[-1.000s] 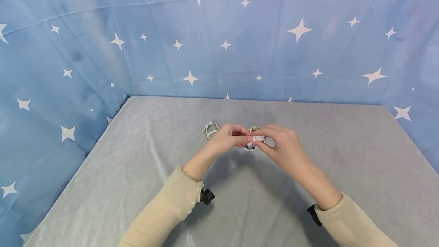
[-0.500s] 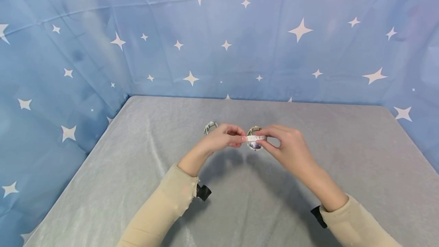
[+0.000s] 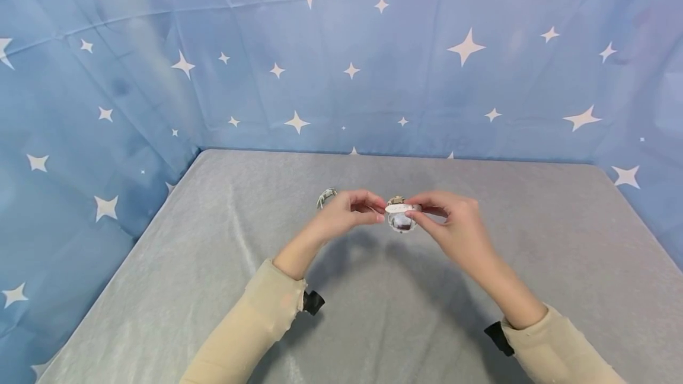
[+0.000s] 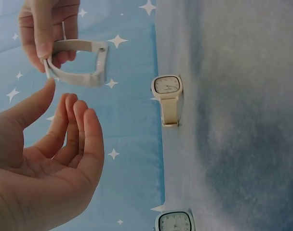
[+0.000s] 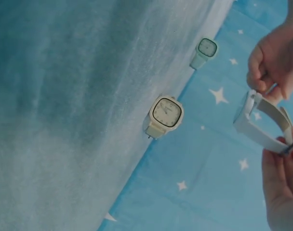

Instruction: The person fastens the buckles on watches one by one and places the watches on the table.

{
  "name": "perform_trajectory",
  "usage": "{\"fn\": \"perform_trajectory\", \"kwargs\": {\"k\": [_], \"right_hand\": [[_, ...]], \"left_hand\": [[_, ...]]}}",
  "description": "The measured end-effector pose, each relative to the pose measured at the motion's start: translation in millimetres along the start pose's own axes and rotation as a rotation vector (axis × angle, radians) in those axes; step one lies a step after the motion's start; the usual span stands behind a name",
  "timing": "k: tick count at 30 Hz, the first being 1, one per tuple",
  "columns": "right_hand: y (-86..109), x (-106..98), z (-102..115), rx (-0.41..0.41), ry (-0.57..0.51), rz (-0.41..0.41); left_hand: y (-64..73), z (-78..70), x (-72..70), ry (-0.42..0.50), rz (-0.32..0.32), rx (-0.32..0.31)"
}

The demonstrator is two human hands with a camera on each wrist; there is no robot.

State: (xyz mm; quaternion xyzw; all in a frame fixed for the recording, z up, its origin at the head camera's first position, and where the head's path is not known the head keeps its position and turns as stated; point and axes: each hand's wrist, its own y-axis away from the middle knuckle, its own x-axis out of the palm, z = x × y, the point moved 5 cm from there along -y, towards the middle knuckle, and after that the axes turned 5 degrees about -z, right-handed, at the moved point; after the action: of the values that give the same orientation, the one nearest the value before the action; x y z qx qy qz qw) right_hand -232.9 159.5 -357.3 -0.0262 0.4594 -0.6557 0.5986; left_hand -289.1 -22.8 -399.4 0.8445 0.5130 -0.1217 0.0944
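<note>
A white wristwatch (image 3: 402, 223) hangs above the table, its strap (image 3: 397, 208) forming a loop. My right hand (image 3: 453, 221) pinches that strap between thumb and fingers, seen also in the right wrist view. My left hand (image 3: 347, 213) faces the strap's tip from the left, thumb and fingers parted and gently bent. In the left wrist view nothing lies between the left thumb (image 4: 38, 103) and fingers. Behind the held watch is a cream wristwatch (image 4: 166, 85) on the table. Farther left, partly covered by my left hand in the head view, lies a pale green wristwatch (image 3: 326, 197).
A grey cloth covers the table (image 3: 533, 242). Its far edge meets a blue curtain (image 3: 373, 34) with white stars, which also runs down the left side. Dark wrist mounts (image 3: 313, 302) show at both sleeve cuffs.
My left hand has let go of the strap and drawn slightly left. My right hand has shifted a little right with the white wristwatch, uncovering more of its face.
</note>
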Motion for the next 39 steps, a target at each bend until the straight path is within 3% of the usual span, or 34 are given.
{"fn": "perform_trajectory", "kwargs": {"k": [3,6,17,26,39], "right_hand": [[-0.7,-1.8,-1.5,0.025,-0.029,-0.017],[-0.8,-2.1,-1.6,0.035,-0.035,-0.02],[-1.0,-0.2,-0.3,0.055,-0.059,-0.043],[0.2,1.4,-1.6,0.066,-0.078,-0.014],[1.6,5.3,-0.5,-0.015,-0.061,0.067]], "left_hand": [[-0.3,-2.0,1.1,-0.04,-0.01,0.07],[0.0,-3.0,4.1,-0.058,-0.013,0.097],[4.5,-3.8,8.4,-0.123,-0.091,0.112],[3.7,-4.3,8.6,-0.091,-0.112,0.14],[4.2,-5.7,7.7,-0.06,-0.121,0.177]]}}
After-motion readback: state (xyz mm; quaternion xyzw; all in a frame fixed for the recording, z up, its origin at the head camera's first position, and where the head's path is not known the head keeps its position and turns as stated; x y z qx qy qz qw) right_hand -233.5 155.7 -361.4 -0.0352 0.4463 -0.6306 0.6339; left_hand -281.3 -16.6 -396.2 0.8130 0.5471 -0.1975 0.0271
